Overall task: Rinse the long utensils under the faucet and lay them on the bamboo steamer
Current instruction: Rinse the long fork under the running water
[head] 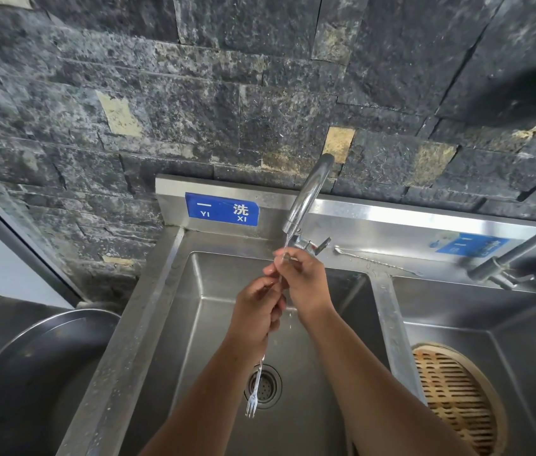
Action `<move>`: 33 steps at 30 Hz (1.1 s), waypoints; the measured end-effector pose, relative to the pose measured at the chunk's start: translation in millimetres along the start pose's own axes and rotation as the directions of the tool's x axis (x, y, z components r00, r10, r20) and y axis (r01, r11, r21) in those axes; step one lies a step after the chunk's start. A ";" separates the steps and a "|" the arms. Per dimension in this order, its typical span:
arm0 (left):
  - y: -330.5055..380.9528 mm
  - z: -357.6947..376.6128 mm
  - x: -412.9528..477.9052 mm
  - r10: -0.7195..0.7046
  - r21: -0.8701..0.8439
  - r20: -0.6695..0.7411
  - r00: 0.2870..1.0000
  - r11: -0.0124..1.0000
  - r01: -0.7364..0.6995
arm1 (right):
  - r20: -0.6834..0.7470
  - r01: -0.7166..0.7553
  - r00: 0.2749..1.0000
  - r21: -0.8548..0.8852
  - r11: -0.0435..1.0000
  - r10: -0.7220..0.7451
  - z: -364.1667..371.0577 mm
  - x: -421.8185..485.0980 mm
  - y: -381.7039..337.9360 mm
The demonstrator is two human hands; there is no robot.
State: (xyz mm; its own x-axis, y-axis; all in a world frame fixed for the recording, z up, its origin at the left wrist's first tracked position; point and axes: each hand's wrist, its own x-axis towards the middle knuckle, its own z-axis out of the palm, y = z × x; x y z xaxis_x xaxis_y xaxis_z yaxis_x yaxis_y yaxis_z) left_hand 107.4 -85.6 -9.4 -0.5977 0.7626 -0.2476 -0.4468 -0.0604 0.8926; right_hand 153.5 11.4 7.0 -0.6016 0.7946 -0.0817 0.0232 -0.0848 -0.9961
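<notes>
Both hands hold one long thin metal fork upright over the left sink basin, under the faucet. My right hand pinches its top end just below the spout, where a thin stream of water falls. Lower down, my left hand is closed round the shaft. The fork's tines hang over the drain. A second long utensil lies on the ledge behind the basins. The round bamboo steamer sits in the right basin with nothing on it.
A steel divider separates the two basins. A second tap reaches in from the right. A large steel pot lid or bowl stands left of the sink. A dark stone wall rises behind.
</notes>
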 end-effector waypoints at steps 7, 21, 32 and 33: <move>-2.2 -11.2 -5.5 -0.151 -0.025 0.065 0.986 0.988 0.153 | -0.073 -0.144 0.984 0.218 0.965 0.163 8.2 7.4 -12.2; -15.0 -29.6 -13.7 -0.303 -0.080 0.120 0.946 0.946 0.313 | 0.006 -0.206 0.977 0.309 0.928 0.215 -9.0 -10.2 1.5; -64.9 70.0 -11.0 -0.277 0.044 0.028 0.960 0.960 0.276 | -0.071 -0.186 0.980 -0.032 0.982 0.184 -113.4 -12.5 27.9; -72.1 83.6 -10.9 -0.267 0.059 0.023 0.963 0.962 0.266 | -0.066 -0.200 0.978 -0.042 0.979 0.197 -128.4 -10.0 30.7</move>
State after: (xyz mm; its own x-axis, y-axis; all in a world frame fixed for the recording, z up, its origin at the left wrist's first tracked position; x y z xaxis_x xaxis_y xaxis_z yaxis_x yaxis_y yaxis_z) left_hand 201.8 -35.7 -39.5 -0.4408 0.7657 -0.4684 -0.5492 0.1827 0.8155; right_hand 262.7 78.0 -27.0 -0.5315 0.8000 -0.2784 0.1770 -0.2165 -0.9601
